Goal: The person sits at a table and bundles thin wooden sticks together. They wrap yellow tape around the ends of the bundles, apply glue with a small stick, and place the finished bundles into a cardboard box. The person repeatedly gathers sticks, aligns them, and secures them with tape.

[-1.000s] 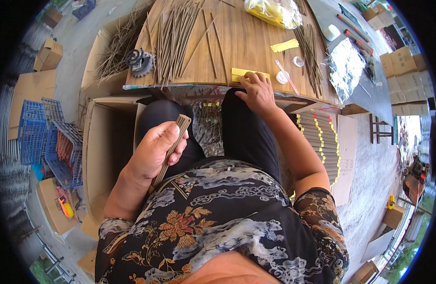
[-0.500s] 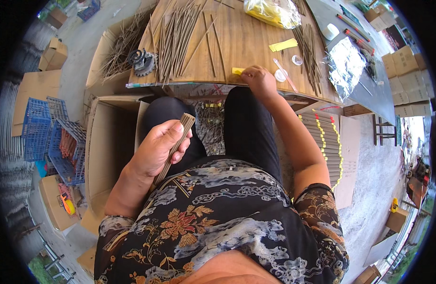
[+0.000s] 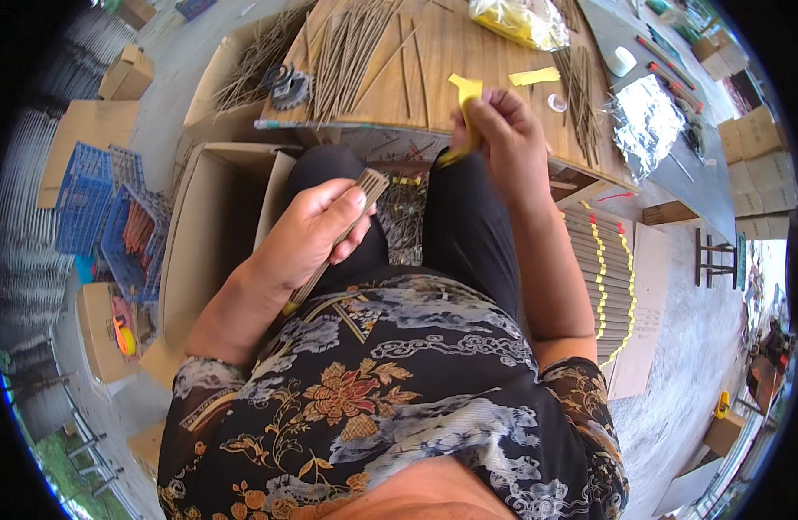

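A small bundle of thin brown sticks [image 3: 373,184] is gripped in my left hand [image 3: 316,227], slanting over my lap with its upper ends level. My right hand [image 3: 510,143] is raised by the table's front edge, pinching a yellow paper strip [image 3: 465,87] between thumb and fingers. Part of that strip hangs below the fingers. More yellow strips [image 3: 534,76] lie on the wooden table [image 3: 468,39], near a small round clear lid [image 3: 556,103]. Many loose brown sticks [image 3: 351,61] are spread over the table's left half.
An open cardboard box [image 3: 221,234] stands by my left leg. Behind it, another box [image 3: 234,87] holds loose sticks. A dark toothed metal device [image 3: 288,87] sits at the table's left corner. Yellow-banded stick bundles [image 3: 602,277] are stacked on my right. Blue crates [image 3: 87,195] stand far left.
My right hand has lifted the yellow strip off the table edge and drawn it nearer to me. My left hand still grips the stick bundle. The whole view has shifted slightly.
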A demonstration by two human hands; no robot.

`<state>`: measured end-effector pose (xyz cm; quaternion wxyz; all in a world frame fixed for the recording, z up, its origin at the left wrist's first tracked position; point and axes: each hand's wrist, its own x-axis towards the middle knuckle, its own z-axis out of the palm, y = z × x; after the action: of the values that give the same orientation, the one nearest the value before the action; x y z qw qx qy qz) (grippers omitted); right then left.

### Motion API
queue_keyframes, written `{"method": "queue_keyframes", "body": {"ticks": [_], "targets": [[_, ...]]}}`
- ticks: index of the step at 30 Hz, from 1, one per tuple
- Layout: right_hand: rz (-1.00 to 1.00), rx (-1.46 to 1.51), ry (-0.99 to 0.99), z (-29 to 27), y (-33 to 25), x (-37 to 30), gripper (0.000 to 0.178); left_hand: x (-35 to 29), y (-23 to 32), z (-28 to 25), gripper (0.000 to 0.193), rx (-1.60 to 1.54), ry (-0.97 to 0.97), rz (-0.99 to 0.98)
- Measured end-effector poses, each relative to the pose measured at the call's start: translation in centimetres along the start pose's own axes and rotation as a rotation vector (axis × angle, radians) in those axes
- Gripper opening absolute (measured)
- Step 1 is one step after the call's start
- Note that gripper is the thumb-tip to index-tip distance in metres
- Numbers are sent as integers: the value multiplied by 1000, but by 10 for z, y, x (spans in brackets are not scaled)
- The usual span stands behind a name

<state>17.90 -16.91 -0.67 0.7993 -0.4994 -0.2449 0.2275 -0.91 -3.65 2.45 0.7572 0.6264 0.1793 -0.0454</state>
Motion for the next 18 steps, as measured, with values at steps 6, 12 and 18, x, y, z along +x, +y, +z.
{"method": "queue_keyframes", "body": {"ticks": [6, 12, 18], "targets": [[257, 17, -222, 37, -24, -78, 13, -16, -4, 24, 27, 65, 83, 60], [179, -132, -238, 48, -24, -93, 16, -29, -3, 34, 27, 133, 70, 153], [236, -271, -223, 53, -28, -94, 20, -30, -8, 32, 28, 148, 51, 128]]}}
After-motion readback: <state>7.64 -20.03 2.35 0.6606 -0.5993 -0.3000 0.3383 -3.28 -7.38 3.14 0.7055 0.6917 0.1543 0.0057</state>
